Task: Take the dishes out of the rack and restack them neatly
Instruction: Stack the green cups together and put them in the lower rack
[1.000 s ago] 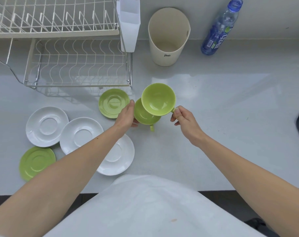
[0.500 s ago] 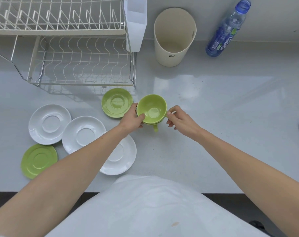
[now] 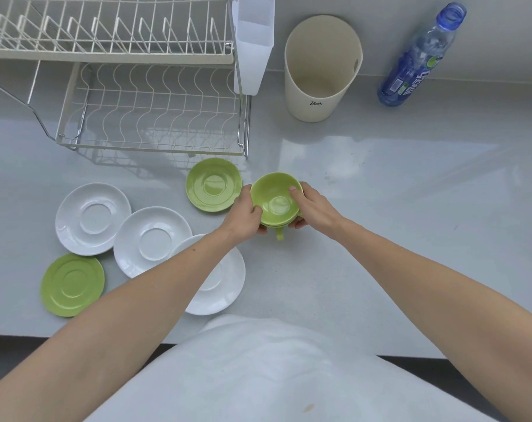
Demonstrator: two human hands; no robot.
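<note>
Between both hands | nested green cups (image 3: 275,200) | left hand (image 3: 246,216), right hand (image 3: 311,208) gripping

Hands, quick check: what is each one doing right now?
Left hand: fingers closed on the left side of the stacked green cups.
Right hand: fingers closed on their right side, one fingertip over the rim.

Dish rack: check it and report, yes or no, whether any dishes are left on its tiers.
No: both wire tiers of the dish rack hold nothing, while the saucers and green cups are down on the counter.
</note>
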